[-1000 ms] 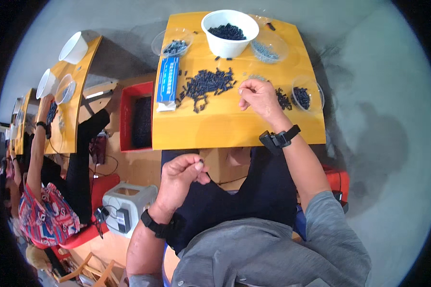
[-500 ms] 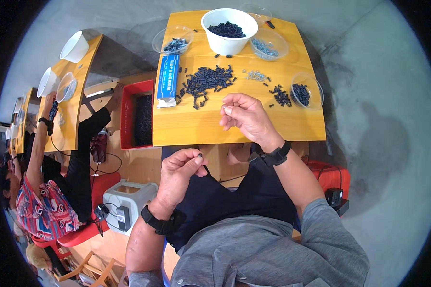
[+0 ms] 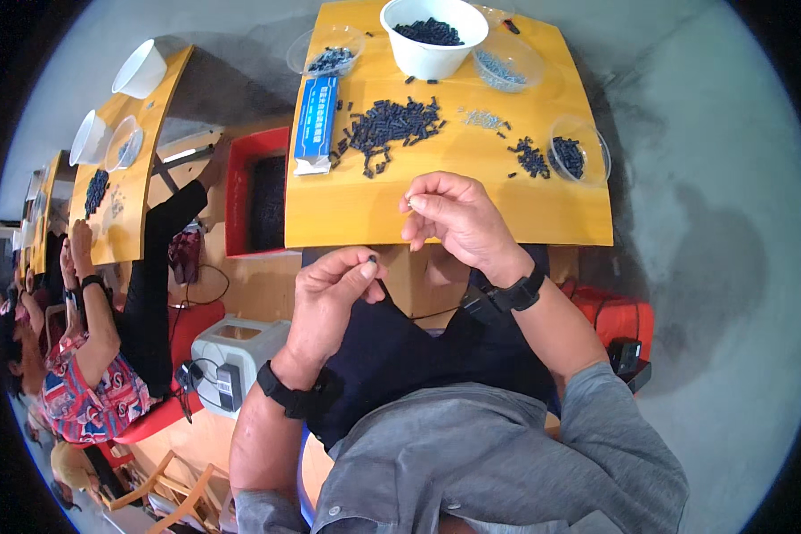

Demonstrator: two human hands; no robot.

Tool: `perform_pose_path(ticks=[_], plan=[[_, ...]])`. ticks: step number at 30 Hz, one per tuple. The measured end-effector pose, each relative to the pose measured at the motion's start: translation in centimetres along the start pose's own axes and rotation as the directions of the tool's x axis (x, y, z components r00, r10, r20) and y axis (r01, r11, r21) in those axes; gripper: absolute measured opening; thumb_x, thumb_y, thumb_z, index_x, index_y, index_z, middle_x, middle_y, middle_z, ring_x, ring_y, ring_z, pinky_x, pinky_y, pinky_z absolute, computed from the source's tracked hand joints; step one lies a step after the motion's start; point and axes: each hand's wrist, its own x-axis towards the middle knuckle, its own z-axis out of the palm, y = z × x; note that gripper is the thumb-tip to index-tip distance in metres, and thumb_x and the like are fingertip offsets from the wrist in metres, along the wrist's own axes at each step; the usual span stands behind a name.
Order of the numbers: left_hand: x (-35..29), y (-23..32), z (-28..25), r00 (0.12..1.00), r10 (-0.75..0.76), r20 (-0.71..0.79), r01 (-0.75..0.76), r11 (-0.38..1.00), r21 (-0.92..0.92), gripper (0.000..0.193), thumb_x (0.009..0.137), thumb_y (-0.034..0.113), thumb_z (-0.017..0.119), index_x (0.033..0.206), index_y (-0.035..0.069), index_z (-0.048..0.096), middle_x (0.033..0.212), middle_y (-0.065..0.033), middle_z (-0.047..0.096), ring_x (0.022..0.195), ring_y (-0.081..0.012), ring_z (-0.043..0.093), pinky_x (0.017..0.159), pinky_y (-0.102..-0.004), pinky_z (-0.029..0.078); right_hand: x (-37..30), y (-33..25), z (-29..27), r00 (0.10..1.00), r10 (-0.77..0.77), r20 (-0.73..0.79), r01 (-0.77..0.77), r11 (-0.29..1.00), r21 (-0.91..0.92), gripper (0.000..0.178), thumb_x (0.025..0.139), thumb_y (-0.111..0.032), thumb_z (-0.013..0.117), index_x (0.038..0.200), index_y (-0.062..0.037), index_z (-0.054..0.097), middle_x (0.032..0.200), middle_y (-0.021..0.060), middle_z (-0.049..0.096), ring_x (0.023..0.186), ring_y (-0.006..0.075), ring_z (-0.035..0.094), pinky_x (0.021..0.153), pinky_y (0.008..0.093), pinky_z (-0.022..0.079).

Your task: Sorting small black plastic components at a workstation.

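Small dark pellet (image 3: 372, 259) is pinched in the left hand (image 3: 334, 294) below the yellow table (image 3: 365, 209); a pale bit is pinched by the right hand (image 3: 454, 218); grey concrete floor (image 3: 712, 267) lies around

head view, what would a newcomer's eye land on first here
The yellow table stands out first, with a heap of small dark pieces at its middle and a white bowl of more at the far edge. Nearer, the left hand pinches one dark piece below the table's near edge, while the right hand pinches something tiny over it. A blue box lies left of the heap.
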Motion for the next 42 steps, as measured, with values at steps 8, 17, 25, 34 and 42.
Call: perform_pose_path(ticks=[8, 17, 25, 34, 42], plan=[[-0.1, 0.1, -0.2, 0.998, 0.055, -0.014, -0.054, 0.998, 0.037, 0.011, 0.089, 0.004, 0.060, 0.096, 0.000, 0.066, 0.086, -0.0078, 0.067, 0.066, -0.0116, 0.058, 0.063, -0.0239, 0.047, -1.3, -0.4, 3.1, 0.996, -0.070, 0.058, 0.083, 0.962, -0.262, 0.006, 0.090, -0.004, 0.057, 0.089, 0.0007, 0.061, 0.065, 0.0025, 0.060, 0.055, 0.0070, 0.058, 0.049, 0.0203, 0.049], [-0.3, 0.5, -0.1, 0.998, 0.062, -0.033, -0.062, 0.998, 0.011, 0.012, 0.088, 0.002, 0.059, 0.097, -0.002, 0.066, 0.086, -0.0084, 0.067, 0.067, -0.0119, 0.059, 0.064, -0.0239, 0.047, -1.9, 0.3, 4.5, 0.988, -0.117, 0.105, 0.151, 0.893, -0.425, 0.007, 0.089, -0.001, 0.057, 0.092, 0.0020, 0.063, 0.076, 0.0018, 0.059, 0.058, 0.0054, 0.055, 0.052, 0.0192, 0.046], [-0.1, 0.4, -0.3, 0.998, 0.047, -0.044, -0.046, 0.999, 0.027, 0.012, 0.087, 0.000, 0.061, 0.097, -0.003, 0.066, 0.085, -0.0090, 0.067, 0.068, -0.0124, 0.059, 0.064, -0.0242, 0.048, -1.6, 0.6, 4.7, 0.985, -0.124, 0.120, 0.165, 0.878, -0.448, 0.006, 0.088, -0.001, 0.058, 0.087, 0.0001, 0.063, 0.074, 0.0015, 0.059, 0.059, 0.0059, 0.055, 0.050, 0.0204, 0.045], [-0.1, 0.4, -0.3, 0.997, 0.038, -0.066, -0.032, 0.995, 0.095, 0.011, 0.087, 0.000, 0.061, 0.096, -0.003, 0.067, 0.084, -0.0076, 0.066, 0.066, -0.0112, 0.058, 0.061, -0.0223, 0.048, -1.2, -0.1, 5.1, 0.905, -0.281, 0.320, 0.423, 0.510, -0.749, 0.003, 0.080, 0.001, 0.060, 0.082, 0.0009, 0.062, 0.073, 0.0110, 0.060, 0.063, 0.0209, 0.059, 0.056, 0.0320, 0.047], [-0.3, 1.0, -0.1, 0.996, 0.071, -0.059, -0.067, 0.996, 0.064, 0.011, 0.087, 0.000, 0.061, 0.096, -0.003, 0.067, 0.082, -0.0054, 0.065, 0.066, -0.0107, 0.058, 0.061, -0.0227, 0.048, -1.5, 0.6, 5.7, 0.826, -0.474, 0.306, 0.529, 0.464, -0.710, 0.005, 0.079, 0.003, 0.061, 0.083, -0.0002, 0.061, 0.071, 0.0109, 0.057, 0.061, 0.0230, 0.058, 0.054, 0.0328, 0.046]])
